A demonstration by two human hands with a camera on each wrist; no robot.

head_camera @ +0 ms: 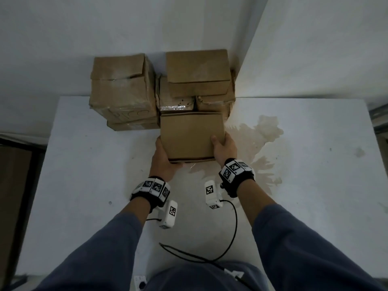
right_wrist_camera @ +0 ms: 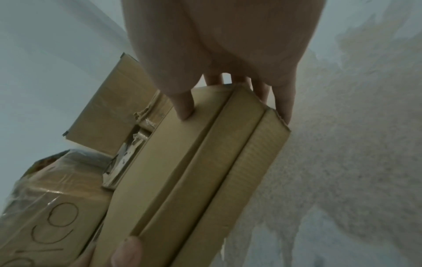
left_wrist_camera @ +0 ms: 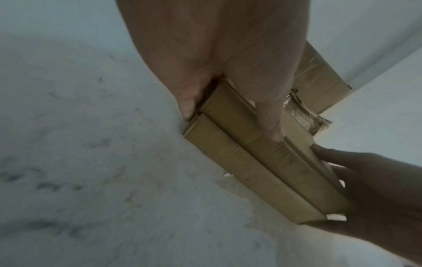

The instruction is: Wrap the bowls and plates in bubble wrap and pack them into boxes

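Box (head_camera: pixel 190 136) gripped at its sides by left hand (head_camera: pixel 162 159) and right hand (head_camera: pixel 224 149).

Closed brown cardboard box (head_camera: pixel 191 135) gripped at both near corners, on the white table against stacked boxes (head_camera: pixel 159 89)

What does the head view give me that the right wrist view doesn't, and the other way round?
Only the head view shows the whole stack against the wall, including the top box, the stain on the floor, and both wrists with their cameras. Only the right wrist view shows handwriting on the taped box and the grooved near edge of the held box. Both show the left hand and right hand gripping it.
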